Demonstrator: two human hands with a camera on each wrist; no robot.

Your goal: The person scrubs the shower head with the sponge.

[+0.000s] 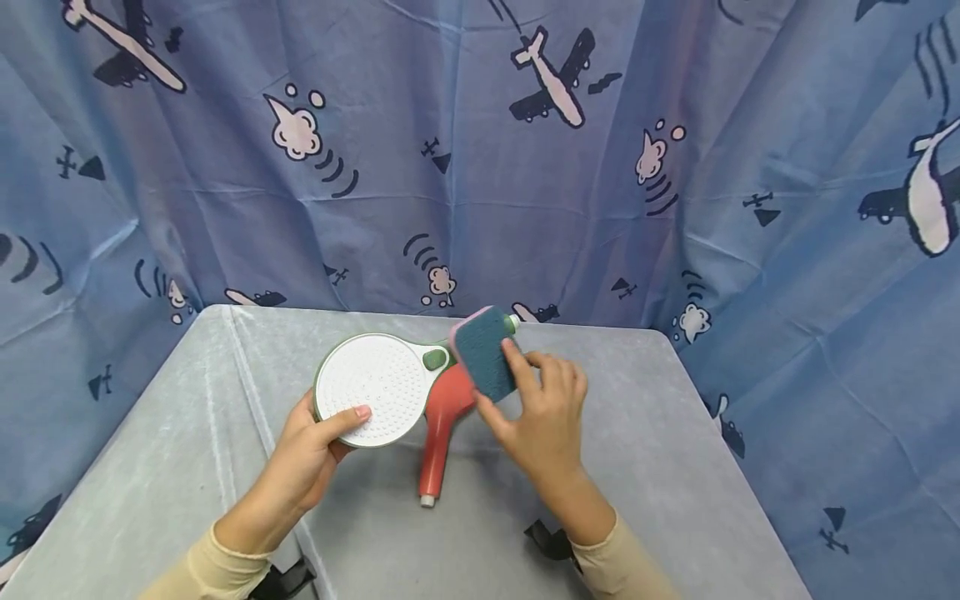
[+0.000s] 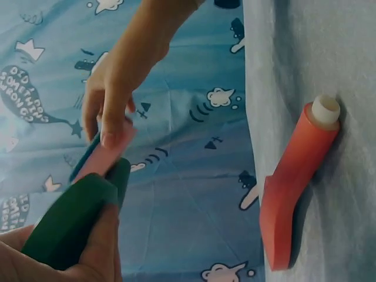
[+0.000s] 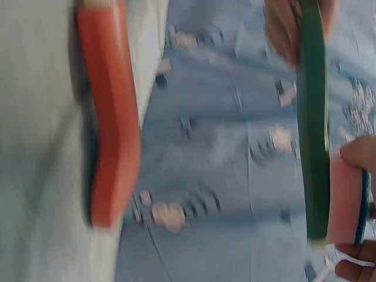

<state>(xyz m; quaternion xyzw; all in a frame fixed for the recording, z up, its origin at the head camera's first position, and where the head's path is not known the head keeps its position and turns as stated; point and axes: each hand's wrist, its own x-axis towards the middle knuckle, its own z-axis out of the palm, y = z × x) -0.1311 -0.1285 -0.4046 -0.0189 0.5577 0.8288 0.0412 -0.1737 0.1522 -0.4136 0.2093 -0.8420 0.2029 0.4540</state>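
My left hand [image 1: 303, 454] grips a green and white shower head [image 1: 371, 392] by its round end, thumb over the nozzle face. Its handle points to the right, and only the green tip shows past the sponge in the head view. Between thumb and fingers, my right hand [image 1: 547, 408] pinches a sponge [image 1: 486, 354] with a dark teal side and a pink side. In the right wrist view the sponge's pink side [image 3: 343, 202] lies right along the green handle [image 3: 314, 147]. Below them, a red shower head [image 1: 442, 433] rests on the table.
A grey cloth covers the table [image 1: 637, 467], and a crease runs down its left part. Blue curtains [image 1: 480, 208] with airplane prints stand close behind the table and along both sides. Black straps [image 1: 551, 542] sit at both wrists.
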